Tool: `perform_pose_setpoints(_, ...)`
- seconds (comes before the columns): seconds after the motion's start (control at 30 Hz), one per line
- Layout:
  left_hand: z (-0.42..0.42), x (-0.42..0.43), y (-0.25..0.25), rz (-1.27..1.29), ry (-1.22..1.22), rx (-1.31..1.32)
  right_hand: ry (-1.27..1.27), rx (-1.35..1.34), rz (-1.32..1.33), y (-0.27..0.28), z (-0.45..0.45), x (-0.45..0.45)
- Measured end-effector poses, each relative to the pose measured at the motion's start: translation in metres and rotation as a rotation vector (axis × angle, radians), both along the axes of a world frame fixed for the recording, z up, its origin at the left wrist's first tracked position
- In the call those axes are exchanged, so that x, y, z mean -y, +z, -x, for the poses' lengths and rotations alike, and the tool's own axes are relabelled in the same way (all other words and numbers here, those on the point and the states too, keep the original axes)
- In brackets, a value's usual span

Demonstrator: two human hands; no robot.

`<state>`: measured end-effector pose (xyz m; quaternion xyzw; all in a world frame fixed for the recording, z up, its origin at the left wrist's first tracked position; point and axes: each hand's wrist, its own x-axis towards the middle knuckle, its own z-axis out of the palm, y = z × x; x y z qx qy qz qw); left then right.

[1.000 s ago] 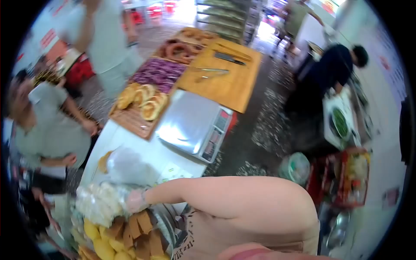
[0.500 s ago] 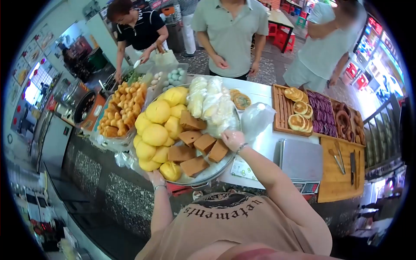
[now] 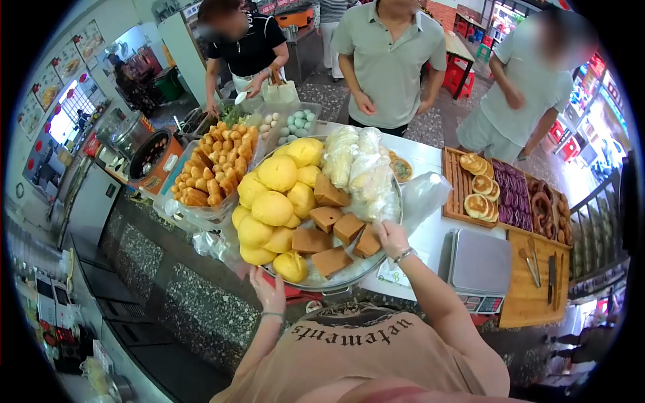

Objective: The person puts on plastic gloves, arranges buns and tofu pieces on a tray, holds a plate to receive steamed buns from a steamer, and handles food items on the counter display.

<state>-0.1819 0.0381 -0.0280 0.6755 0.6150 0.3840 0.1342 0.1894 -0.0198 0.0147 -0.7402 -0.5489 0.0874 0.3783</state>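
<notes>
A large round metal tray [image 3: 349, 285] holds yellow buns [image 3: 272, 201], brown cake blocks [image 3: 312, 240] and food in clear plastic bags [image 3: 356, 161]. My left hand [image 3: 269, 292] is just below the tray's lower left edge, near a yellow bun, with fingers apart and nothing in them. At the tray's right rim is my right hand [image 3: 392, 240], its fingers bent beside a brown block and the lower end of the bags. What those fingers grip is too small to tell.
Fried dough pieces [image 3: 215, 161] and eggs [image 3: 295, 124] stand left and behind. A clear bag [image 3: 423, 198], scale [image 3: 479, 262], wooden tray of flat breads [image 3: 457, 201] and board with knife and tongs [image 3: 514, 295] are right. Three people stand across the table [image 3: 420, 154].
The view has swung from the table's right part to the round tray, which now sits slightly right of its place half a second ago. My left hand's fingers show more clearly below the rim.
</notes>
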Motion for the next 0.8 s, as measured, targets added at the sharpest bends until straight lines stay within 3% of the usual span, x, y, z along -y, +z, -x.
perform_pose_setpoints(0.07,0.005,0.015,0.035,-0.240,-0.277,-0.176,-0.030,-0.091,-0.008,0.001,0.005,0.005)
perform_pose_setpoints(0.1,0.009,0.010,0.036,-0.236,-0.290,-0.178,-0.042,-0.094,-0.043,-0.001,0.006,0.006)
perform_pose_setpoints(0.17,0.013,0.000,0.035,-0.164,-0.632,-0.150,-0.084,-0.097,-0.073,-0.007,0.009,0.007)
perform_pose_setpoints(0.53,0.025,-0.062,0.036,-0.175,-0.878,-0.343,-0.358,-0.090,0.020,-0.011,0.006,-0.021)
perform_pose_setpoints(0.8,0.015,-0.061,0.031,-0.119,-1.030,-0.242,-0.437,0.017,0.053,-0.015,0.010,-0.026)
